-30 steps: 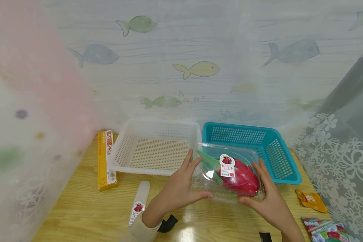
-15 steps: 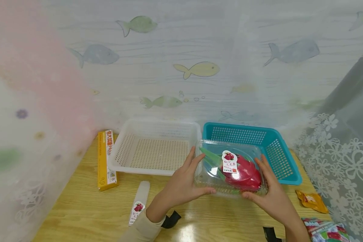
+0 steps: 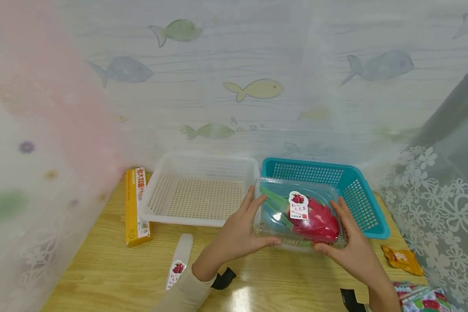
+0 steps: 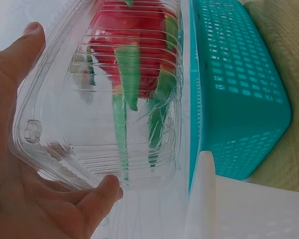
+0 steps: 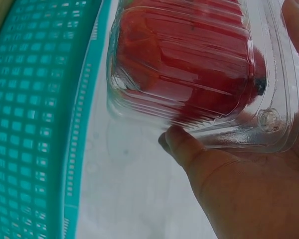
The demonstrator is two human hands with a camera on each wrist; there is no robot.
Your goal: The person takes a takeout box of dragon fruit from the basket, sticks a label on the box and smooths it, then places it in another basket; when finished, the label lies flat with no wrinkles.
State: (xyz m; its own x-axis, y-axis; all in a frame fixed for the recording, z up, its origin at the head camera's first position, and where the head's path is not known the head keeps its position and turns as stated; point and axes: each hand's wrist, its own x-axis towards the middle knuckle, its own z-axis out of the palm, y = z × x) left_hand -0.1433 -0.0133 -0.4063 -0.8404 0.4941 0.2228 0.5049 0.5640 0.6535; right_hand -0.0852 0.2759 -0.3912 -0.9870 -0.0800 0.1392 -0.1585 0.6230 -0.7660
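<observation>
Between my two hands is a clear plastic clamshell box with a red dragon fruit inside. A white label with fruit pictures sits on its lid. My left hand grips the box's left end, thumb along the near edge and fingers at the side. At the other end my right hand holds it the same way. In the head view the box overlaps the near part of the teal basket. Green leaf tips of the fruit show through the plastic in the left wrist view.
A white basket stands left of the teal one. Further left lies a yellow sauce box. A pale strip with a fruit label lies near my left forearm. An orange packet and a colourful packet lie at the right.
Both hands have carried the clamshell box slightly right and away from me, further over the teal basket. Baskets and other items have stayed put.
</observation>
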